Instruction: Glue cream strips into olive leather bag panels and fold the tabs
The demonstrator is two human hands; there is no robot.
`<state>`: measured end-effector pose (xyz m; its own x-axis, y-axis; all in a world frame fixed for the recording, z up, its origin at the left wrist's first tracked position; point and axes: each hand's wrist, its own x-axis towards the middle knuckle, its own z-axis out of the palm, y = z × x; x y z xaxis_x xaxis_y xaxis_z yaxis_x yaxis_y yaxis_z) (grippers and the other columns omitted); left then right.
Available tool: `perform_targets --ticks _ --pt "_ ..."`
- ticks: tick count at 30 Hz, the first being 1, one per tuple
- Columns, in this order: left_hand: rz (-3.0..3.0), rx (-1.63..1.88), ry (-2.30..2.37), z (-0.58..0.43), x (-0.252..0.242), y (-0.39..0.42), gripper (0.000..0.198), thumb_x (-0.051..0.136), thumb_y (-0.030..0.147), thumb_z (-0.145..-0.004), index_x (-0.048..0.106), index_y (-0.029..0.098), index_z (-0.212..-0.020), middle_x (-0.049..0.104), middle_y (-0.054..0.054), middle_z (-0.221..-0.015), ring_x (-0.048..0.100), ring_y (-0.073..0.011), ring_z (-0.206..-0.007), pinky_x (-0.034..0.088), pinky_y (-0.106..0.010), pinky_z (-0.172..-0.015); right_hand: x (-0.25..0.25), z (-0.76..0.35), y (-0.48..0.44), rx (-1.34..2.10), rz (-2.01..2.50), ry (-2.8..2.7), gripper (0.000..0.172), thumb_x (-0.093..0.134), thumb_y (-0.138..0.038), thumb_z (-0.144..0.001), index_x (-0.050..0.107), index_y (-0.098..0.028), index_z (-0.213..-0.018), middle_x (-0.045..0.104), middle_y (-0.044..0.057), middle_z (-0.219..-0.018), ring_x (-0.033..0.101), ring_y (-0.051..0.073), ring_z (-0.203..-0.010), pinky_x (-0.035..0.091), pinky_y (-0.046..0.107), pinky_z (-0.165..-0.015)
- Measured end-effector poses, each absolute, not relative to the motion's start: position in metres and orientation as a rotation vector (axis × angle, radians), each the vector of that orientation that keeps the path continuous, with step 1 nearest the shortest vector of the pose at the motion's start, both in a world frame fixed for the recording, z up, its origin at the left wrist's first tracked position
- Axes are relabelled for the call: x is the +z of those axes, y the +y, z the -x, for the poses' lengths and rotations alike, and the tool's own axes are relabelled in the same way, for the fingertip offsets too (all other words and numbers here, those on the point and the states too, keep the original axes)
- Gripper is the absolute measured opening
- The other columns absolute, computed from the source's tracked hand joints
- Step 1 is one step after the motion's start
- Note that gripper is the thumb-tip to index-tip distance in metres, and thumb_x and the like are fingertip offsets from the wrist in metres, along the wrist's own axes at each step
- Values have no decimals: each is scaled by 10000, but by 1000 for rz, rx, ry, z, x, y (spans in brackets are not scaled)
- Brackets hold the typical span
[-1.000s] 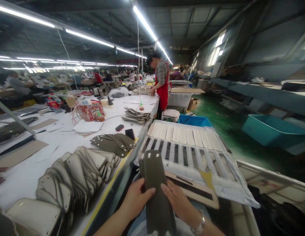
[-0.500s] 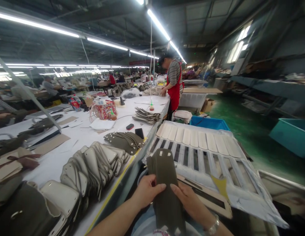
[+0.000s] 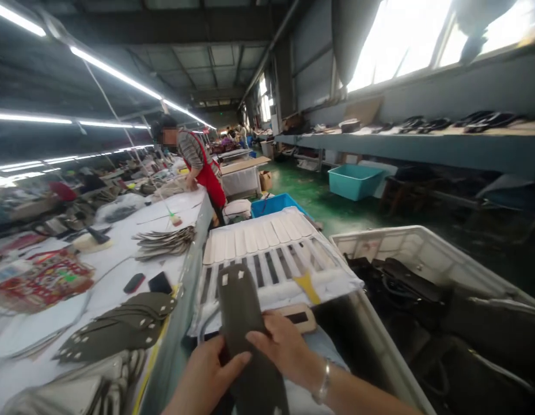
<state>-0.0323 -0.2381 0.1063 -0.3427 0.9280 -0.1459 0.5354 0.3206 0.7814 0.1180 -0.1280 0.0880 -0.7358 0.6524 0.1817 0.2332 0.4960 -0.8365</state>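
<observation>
A long dark olive leather-like panel, rounded at its far end with two small pale patches there, is held up in front of me. My left hand grips its left edge, thumb lying on the face. On the opposite edge my right hand holds it the same way, a metal bracelet on the wrist. The panel's near end runs out at the bottom of the view. Just beyond it lies a white-covered board with a row of cream strips and a yellow piece.
On the table at left lie fanned olive panels, stacked pale flaps, a phone and a small bottle. At right stands a white crate of dark bags. A person in a red apron works at the table beyond.
My view has swung to the right, bringing the crate and windows into sight. Both hands still hold the olive panel, and the right hand now sits further across its face.
</observation>
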Motion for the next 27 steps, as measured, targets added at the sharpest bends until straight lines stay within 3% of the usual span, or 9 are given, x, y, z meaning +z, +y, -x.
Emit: perform_targets --ticks 3,6,10,12,15,19,22,25,27 --pt "-1207 877 1825 21 103 -231 325 593 416 -758 659 122 -879 686 -65 -812 629 -217 -760 487 -258 -632 85 -133 -126 1021 766 -2295 303 497 -420 -839 606 -142 -888 604 100 -935 527 226 -942 397 341 -860" --pt "-1094 1011 1638 17 98 -228 362 580 444 -772 654 103 -867 672 -69 -768 617 -198 -712 481 -261 -615 88 -148 -121 1102 670 -2386 276 467 -396 -858 573 -155 -944 596 95 -959 525 220 -945 404 346 -851" --pt "-1032 1071 1520 20 95 -232 370 586 476 -767 648 115 -815 564 -6 -537 530 -124 -513 425 -218 -505 91 -161 -112 1599 524 -2366 293 380 -425 -889 531 -179 -938 591 50 -839 527 127 -643 434 245 -585" --pt "-1039 1062 1514 23 94 -236 371 580 482 -771 645 119 -815 521 14 -504 471 -94 -452 383 -197 -458 88 -159 -109 1914 493 -2291 346 348 -477 -886 515 -175 -910 550 12 -712 445 84 -482 371 210 -441" --pt "-1045 1027 1509 27 94 -241 379 565 485 -782 637 119 -849 523 19 -534 416 -67 -422 339 -180 -425 82 -147 -109 2179 462 -2215 353 386 -498 -859 501 -165 -878 484 -31 -601 398 61 -404 326 180 -369" --pt "-1089 979 1541 30 92 -245 381 532 461 -813 619 118 -956 594 -10 -669 450 -78 -487 357 -188 -468 79 -131 -116 2102 546 -2239 312 394 -448 -855 481 -160 -774 434 -53 -528 368 50 -360 281 157 -321" --pt "-1155 993 1605 31 91 -247 359 490 433 -843 613 128 -987 640 -48 -838 538 -130 -648 410 -216 -566 77 -124 -122 2008 633 -2259 334 378 -450 -859 486 -160 -731 434 -48 -513 352 56 -359 247 170 -314" --pt "-1263 995 1711 29 93 -247 322 489 410 -845 626 142 -959 646 -58 -924 564 -181 -819 426 -245 -699 77 -119 -126 1800 672 -2338 365 388 -444 -859 506 -153 -674 509 -5 -557 433 90 -451 315 199 -390" --pt "-1309 958 1844 28 93 -246 331 477 426 -846 639 138 -855 643 -53 -828 557 -183 -782 417 -245 -681 78 -117 -125 1651 648 -2387 371 383 -434 -868 539 -149 -689 578 31 -644 509 129 -567 388 225 -493"
